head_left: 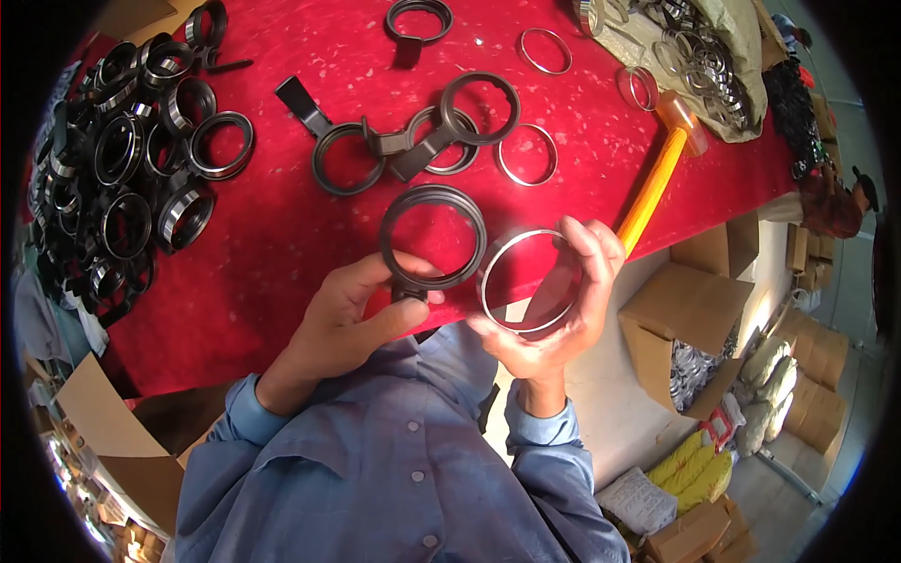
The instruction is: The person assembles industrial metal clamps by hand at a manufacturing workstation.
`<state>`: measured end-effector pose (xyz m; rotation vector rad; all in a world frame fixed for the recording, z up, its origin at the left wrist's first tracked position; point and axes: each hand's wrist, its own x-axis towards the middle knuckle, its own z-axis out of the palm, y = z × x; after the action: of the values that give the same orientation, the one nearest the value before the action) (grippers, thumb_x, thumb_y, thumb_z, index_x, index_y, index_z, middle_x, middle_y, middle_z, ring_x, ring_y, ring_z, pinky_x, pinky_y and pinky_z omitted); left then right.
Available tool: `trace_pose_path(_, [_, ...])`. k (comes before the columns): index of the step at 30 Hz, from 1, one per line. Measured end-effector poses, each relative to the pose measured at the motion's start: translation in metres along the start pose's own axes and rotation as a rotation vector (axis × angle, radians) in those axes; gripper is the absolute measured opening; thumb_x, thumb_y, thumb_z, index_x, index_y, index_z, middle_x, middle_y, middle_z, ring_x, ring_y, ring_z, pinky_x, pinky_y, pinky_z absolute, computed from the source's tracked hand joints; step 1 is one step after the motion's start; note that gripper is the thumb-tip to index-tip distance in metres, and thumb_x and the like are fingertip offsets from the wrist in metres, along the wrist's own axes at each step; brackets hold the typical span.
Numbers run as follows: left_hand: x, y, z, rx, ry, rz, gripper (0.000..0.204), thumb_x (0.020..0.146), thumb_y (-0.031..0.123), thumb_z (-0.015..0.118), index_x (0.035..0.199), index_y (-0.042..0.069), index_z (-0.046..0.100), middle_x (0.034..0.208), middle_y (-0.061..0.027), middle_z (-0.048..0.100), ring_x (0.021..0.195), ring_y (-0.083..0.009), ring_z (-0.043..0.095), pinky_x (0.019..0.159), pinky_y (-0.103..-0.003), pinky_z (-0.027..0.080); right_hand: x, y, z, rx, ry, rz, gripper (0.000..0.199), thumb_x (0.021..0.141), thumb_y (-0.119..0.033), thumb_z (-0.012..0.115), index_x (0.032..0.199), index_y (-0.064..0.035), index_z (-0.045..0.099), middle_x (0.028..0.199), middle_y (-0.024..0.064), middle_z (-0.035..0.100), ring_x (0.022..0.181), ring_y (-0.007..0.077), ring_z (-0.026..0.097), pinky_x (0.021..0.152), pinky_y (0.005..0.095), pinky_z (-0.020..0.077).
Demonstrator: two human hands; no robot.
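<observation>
My left hand [361,314] is closed on the short tab of a black ring with a handle [388,230], holding it up over the table's near edge. Right beside it, my right hand [568,324] grips a thin silver metal ring [488,305] between thumb and fingers. The two rings are side by side, their rims close together. Beyond them on the red cloth lie several black rings with flat handles, among them one at the left [324,174] and one overlapping another [514,117]. A loose silver ring [555,164] lies to their right.
A heap of black rings [117,155] covers the table's left side. A mallet with a yellow handle [654,183] rests at the right, near a pale sack [638,56] of silver rings. Open cardboard boxes [680,300] stand on the floor at right, another [117,413] at lower left.
</observation>
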<state>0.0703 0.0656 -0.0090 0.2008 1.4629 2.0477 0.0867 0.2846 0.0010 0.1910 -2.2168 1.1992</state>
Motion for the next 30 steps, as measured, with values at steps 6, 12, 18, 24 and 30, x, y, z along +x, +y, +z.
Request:
trace_pose_path(6, [0.0, 0.005, 0.005, 0.113, -0.062, -0.09, 0.034, 0.096, 0.009, 0.065, 0.127, -0.002, 0.056, 0.115, -0.0078, 0.065, 0.103, -0.0107, 0.061, 0.089, -0.028, 0.051, -0.007, 0.002, 0.018, 0.152, -0.117, 0.069, 0.101, 0.057, -0.05, 0.093, 0.131, 0.0016, 0.046, 0.126, 0.0151, 0.037, 0.117, 0.0261, 0.046, 0.1, 0.041, 0.0409])
trace_pose_path(12, [0.0, 0.005, 0.006, 0.156, -0.134, -0.052, 0.032, 0.097, 0.01, 0.063, 0.126, -0.003, 0.056, 0.112, -0.0082, 0.066, 0.099, -0.0114, 0.063, 0.084, -0.028, 0.052, -0.012, 0.006, 0.032, 0.277, -0.114, 0.08, 0.101, 0.061, -0.047, 0.092, 0.134, 0.0011, 0.041, 0.13, 0.0189, 0.039, 0.122, 0.0296, 0.047, 0.102, 0.0426, 0.0435])
trace_pose_path(18, [0.002, 0.01, 0.004, 0.281, -0.18, 0.033, 0.036, 0.092, 0.012, 0.064, 0.124, -0.004, 0.056, 0.112, -0.0121, 0.068, 0.101, -0.0172, 0.066, 0.089, -0.031, 0.051, -0.012, 0.003, 0.038, 0.405, -0.171, 0.137, 0.096, 0.064, -0.042, 0.09, 0.134, 0.0007, 0.04, 0.132, 0.0222, 0.044, 0.124, 0.032, 0.05, 0.105, 0.044, 0.043])
trace_pose_path(24, [0.002, 0.015, 0.004, 0.33, -0.193, 0.044, 0.042, 0.085, 0.006, 0.059, 0.125, -0.003, 0.054, 0.113, -0.0151, 0.067, 0.105, -0.0235, 0.066, 0.093, -0.034, 0.05, -0.013, 0.003, 0.04, 0.455, -0.174, 0.175, 0.094, 0.064, -0.039, 0.089, 0.133, 0.0005, 0.04, 0.13, 0.0225, 0.046, 0.124, 0.0324, 0.051, 0.105, 0.0442, 0.0433])
trace_pose_path(30, [0.003, 0.02, 0.006, 0.404, -0.205, 0.077, 0.041, 0.085, 0.007, 0.06, 0.124, -0.003, 0.054, 0.11, -0.0177, 0.067, 0.099, -0.028, 0.068, 0.088, -0.037, 0.052, -0.011, 0.001, 0.038, 0.509, -0.173, 0.193, 0.097, 0.063, -0.04, 0.09, 0.134, 0.0007, 0.039, 0.131, 0.0227, 0.046, 0.122, 0.0328, 0.052, 0.105, 0.045, 0.0435])
